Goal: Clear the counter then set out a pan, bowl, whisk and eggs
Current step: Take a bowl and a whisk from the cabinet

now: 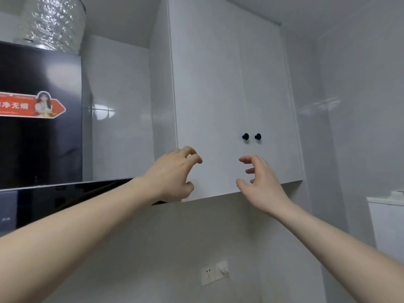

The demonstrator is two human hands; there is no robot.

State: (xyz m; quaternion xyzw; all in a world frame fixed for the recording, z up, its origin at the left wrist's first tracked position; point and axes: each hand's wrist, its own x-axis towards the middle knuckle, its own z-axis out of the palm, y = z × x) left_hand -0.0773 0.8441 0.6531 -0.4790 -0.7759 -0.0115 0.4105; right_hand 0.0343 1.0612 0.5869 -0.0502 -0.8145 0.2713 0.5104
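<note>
I am looking up at a white wall cabinet (pixel 209 101) with two closed doors. Each door has a small black knob, the left knob (pixel 245 136) and the right knob (pixel 258 136), side by side at the middle seam. My left hand (pixel 175 173) is raised in front of the left door's lower part, fingers loosely curled, holding nothing. My right hand (pixel 260 182) is raised below the knobs, fingers spread and relaxed, also holding nothing. Neither hand touches a knob. No pan, bowl, whisk or eggs are in view, and the counter is out of frame.
A black range hood (pixel 41 132) with a red sticker and a foil duct (pixel 56 22) fills the left. White tiled wall runs below the cabinet, with a socket and a switch (pixel 215 272). A white appliance (pixel 387 224) stands at the right edge.
</note>
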